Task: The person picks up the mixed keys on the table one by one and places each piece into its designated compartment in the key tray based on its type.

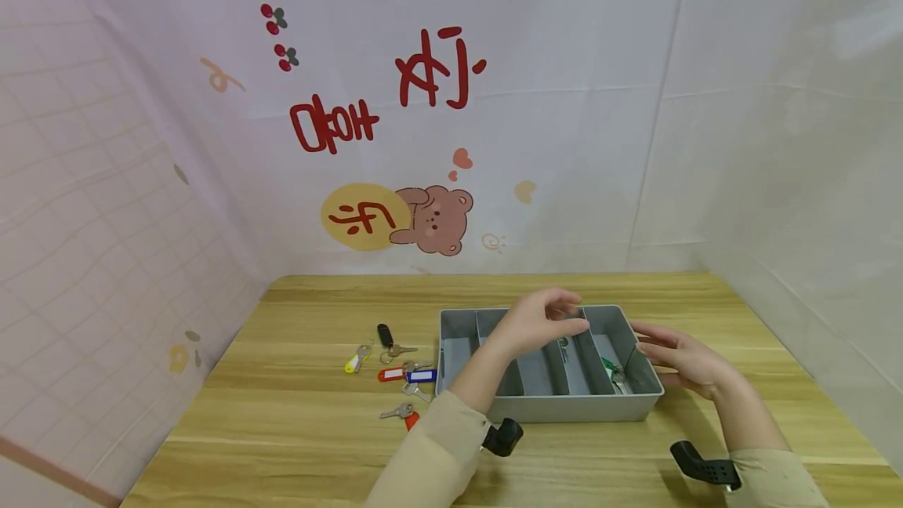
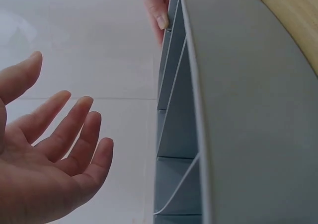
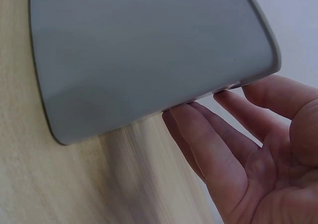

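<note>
A grey divided tray stands on the wooden table, its dividers making several compartments. My left hand is raised over the tray's middle, fingers spread and bent slightly; the left wrist view shows its palm bare. Below that hand a small key lies in one of the narrow compartments. In the rightmost compartment rests a key with a green tag. My right hand is at the tray's right end, its extended fingers touching the outer wall near the rim.
Left of the tray, loose keys lie on the table: one with a yellow tag, one by a black fob, others near a red tag and a blue tag. A printed cloth hangs behind.
</note>
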Motion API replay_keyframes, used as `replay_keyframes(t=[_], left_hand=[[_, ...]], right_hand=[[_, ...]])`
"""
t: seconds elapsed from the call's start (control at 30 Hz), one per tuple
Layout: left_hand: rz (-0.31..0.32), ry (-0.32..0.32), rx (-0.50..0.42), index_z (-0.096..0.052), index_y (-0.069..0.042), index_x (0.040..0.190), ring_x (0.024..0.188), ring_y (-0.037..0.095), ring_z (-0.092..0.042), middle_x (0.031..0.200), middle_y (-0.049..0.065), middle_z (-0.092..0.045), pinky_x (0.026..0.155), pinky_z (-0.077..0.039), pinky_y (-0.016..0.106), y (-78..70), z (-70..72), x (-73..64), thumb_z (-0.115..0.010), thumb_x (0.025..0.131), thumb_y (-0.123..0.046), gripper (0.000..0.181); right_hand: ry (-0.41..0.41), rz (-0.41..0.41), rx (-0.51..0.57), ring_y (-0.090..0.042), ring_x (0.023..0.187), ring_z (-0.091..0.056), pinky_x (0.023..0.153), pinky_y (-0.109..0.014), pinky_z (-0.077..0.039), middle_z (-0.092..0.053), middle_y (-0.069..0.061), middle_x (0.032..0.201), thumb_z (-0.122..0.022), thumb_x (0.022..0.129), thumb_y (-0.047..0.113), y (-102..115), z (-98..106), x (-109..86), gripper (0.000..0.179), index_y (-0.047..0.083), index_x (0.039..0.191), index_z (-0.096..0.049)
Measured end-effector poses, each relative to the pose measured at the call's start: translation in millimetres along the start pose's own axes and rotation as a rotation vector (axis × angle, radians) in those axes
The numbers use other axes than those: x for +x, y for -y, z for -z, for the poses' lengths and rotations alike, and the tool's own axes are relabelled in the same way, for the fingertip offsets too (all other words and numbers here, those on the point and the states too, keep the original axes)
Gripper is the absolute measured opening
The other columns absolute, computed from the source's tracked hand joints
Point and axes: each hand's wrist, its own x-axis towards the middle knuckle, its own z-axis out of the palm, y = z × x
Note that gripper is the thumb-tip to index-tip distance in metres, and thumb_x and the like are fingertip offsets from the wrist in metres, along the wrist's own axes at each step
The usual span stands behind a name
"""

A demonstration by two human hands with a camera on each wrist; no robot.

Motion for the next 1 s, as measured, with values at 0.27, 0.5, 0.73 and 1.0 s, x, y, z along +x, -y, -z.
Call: replay_keyframes(t=[0.27,0.5,0.73,1.0], left_hand=[[-0.04,0.034,0.022,-0.061,-0.014,0.135,0.114,0.023,-0.058,0.124,-0.001,-0.064,0.09,-0.047,0.027,2.3,13.7,-7.2,-0.071,0.093,-0.025,0.044],[-0.025,-0.008,0.04,-0.061,-0.014,0.135,0.116,0.026,-0.058,0.125,-0.001,-0.065,0.089,-0.048,0.029,6.4,20.4,-16.8,-0.073,0.092,-0.025,0.046],[-0.055,-0.021,0.097,-0.06,-0.017,0.137,0.116,0.024,-0.058,0.126,-0.003,-0.064,0.091,-0.047,0.03,9.7,28.0,-26.4,-0.074,0.091,-0.029,0.05],[-0.095,-0.057,0.16,-0.06,-0.019,0.137,0.113,0.015,-0.057,0.126,-0.003,-0.065,0.095,-0.046,0.033,13.5,36.9,-35.4,-0.075,0.09,-0.028,0.05]], right_hand=[[0.009,0.01,0.003,-0.009,0.111,-0.06,0.089,-0.044,-0.053,-0.051,-0.011,0.139,-0.048,0.106,0.015,-1,1,-0.3,0.06,-0.006,0.154,-0.019],[0.011,0.014,0.0,-0.009,0.111,-0.061,0.089,-0.043,-0.053,-0.052,-0.007,0.137,-0.049,0.106,0.015,-1,1,-1.0,0.06,-0.006,0.154,-0.019],[0.007,0.003,-0.004,-0.006,0.111,-0.06,0.09,-0.042,-0.053,-0.053,-0.002,0.136,-0.05,0.105,0.018,-1,2,-1.9,0.063,-0.006,0.154,-0.018],[0.009,0.002,-0.009,-0.006,0.111,-0.06,0.09,-0.043,-0.053,-0.052,-0.003,0.137,-0.05,0.105,0.018,0,2,-1.4,0.064,-0.007,0.154,-0.016]])
